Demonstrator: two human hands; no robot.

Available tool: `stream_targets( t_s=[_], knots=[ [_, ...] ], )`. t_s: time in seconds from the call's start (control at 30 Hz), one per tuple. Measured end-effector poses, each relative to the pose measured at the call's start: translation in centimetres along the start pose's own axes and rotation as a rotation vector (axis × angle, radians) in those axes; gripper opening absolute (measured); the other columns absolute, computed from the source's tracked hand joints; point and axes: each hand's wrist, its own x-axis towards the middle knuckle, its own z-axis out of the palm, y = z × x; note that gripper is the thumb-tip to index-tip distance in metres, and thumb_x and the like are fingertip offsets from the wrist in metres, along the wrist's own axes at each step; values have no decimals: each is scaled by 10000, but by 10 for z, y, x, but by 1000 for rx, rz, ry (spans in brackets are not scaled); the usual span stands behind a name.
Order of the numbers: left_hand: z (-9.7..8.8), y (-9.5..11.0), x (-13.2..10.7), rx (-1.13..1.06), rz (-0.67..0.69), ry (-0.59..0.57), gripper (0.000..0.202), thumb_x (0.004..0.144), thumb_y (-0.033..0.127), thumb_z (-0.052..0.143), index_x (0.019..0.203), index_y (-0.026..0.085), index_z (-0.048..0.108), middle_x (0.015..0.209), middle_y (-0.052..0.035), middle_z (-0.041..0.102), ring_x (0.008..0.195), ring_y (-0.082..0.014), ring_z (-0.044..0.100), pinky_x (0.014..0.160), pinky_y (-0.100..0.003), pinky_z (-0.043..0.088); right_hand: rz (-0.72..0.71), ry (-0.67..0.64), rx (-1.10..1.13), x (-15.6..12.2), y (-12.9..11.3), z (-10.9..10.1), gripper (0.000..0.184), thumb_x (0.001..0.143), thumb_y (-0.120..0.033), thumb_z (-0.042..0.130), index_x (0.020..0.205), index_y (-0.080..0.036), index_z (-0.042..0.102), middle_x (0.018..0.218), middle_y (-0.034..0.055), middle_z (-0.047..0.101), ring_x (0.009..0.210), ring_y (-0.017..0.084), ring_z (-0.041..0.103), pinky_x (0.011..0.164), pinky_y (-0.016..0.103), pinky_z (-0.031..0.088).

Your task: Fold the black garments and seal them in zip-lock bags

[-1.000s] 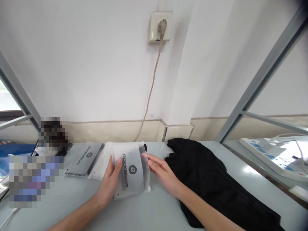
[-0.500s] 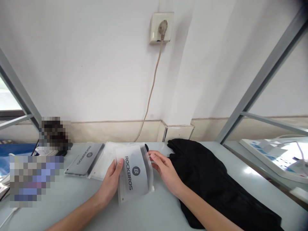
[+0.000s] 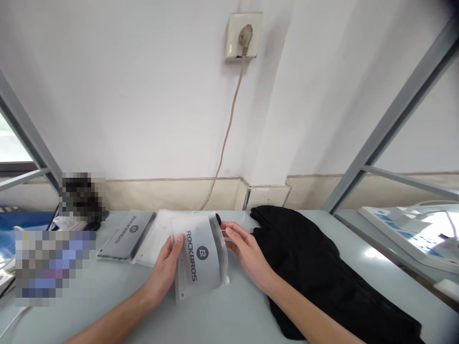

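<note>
A translucent zip bag printed ROCKBROS tilts up off the table in the middle. My left hand grips its left side, thumb across the front and fingers behind. At the bag's right edge, by the zip strip, is my right hand, its fingers apart and their tips at or just beside the plastic; contact is hard to make out. Behind the bag's upper right corner a small black thing shows, mostly hidden. Right of my right hand lies a black cloth garment, spread loosely.
More clear bags lie left of my left hand, beside a filled grey ROCKBROS bag. A cable drops from the wall socket behind the table. Metal frame bars rise on both sides.
Both hands and the bag keep nearly the same place. My right fingers look slightly more spread at the bag's edge. The view has tilted a little.
</note>
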Motion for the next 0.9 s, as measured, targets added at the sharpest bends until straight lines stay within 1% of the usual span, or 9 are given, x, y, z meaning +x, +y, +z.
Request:
stream_targets(
  t_s=[0.2, 0.37, 0.5, 0.67, 0.9],
  knots=[
    [0, 2, -1, -1, -23, -8, 532, 949, 631, 630, 1315, 247, 670, 1322, -93, 741, 1357, -328, 594, 1125, -436, 497, -2, 0, 9, 0, 3, -1, 357, 892, -562, 737, 1076, -260, 785, 1155, 65, 742, 1089, 269, 664, 950, 390, 528],
    [1, -1, 0, -5, -14, -11, 530, 939, 615, 656, 1297, 224, 680, 1367, -101, 715, 1337, -327, 612, 1151, -427, 471, 0, -5, 23, 0, 4, 0, 374, 890, -562, 742, 1105, -260, 793, 1145, 65, 754, 1099, 274, 657, 959, 386, 517],
    [1, -3, 1, -5, -10, -8, 523, 947, 613, 646, 1287, 218, 686, 1369, -99, 714, 1299, -318, 640, 1145, -406, 472, 19, 0, 34, 0, 3, 1, 392, 877, -574, 753, 1118, -268, 797, 1149, 62, 758, 1099, 280, 652, 954, 379, 511],
    [1, -1, 0, -3, -9, -20, 534, 943, 612, 652, 1296, 212, 687, 1368, -101, 714, 1261, -318, 659, 1096, -394, 506, 58, -4, 40, -1, 4, 1, 379, 874, -580, 757, 1103, -282, 805, 1114, 49, 764, 1062, 266, 655, 946, 362, 496],
    [2, -2, 0, 1, 8, -36, 524, 941, 601, 662, 1301, 222, 693, 1332, -91, 736, 1227, -306, 677, 1083, -385, 509, 57, -15, 33, 0, 6, -1, 373, 882, -577, 750, 1099, -277, 802, 1106, 49, 758, 1041, 256, 651, 929, 348, 487]
  ],
)
